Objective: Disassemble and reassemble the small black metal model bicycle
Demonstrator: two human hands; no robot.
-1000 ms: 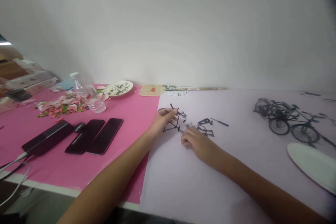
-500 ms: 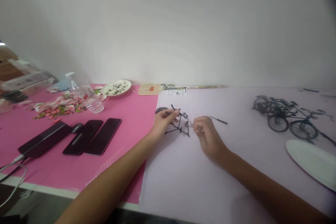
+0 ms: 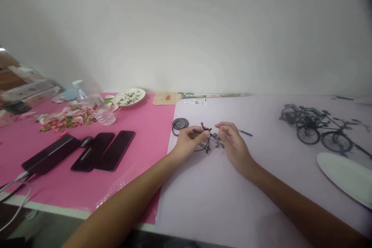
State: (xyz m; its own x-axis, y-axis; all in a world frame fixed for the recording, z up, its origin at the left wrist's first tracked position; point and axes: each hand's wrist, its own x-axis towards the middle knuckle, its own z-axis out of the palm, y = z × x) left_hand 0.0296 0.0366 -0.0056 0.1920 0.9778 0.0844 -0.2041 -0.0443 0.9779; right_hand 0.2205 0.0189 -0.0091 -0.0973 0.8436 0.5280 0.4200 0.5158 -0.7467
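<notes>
My left hand [image 3: 188, 142] pinches a small black model bicycle frame [image 3: 205, 144] just above the pale lilac table sheet [image 3: 226, 193]. My right hand [image 3: 233, 143] meets it from the right, fingers curled round small parts at the frame's right end. Two small black wheels [image 3: 179, 124] lie on the sheet just left of my left hand. A thin black rod [image 3: 245, 133] lies behind my right hand.
Finished black model bicycles [image 3: 316, 128] stand at the right, with a white plate [image 3: 345, 180] in front of them. On the pink mat [image 3: 87, 186] lie three dark phones [image 3: 100, 151], a tipped plastic bottle [image 3: 95, 102], pink shells [image 3: 62, 118] and a dish [image 3: 129, 97].
Both hands have drawn together over the frame and lifted it slightly to the right. The right hand rose from the sheet. The two wheels, covered before, now show left of my hand.
</notes>
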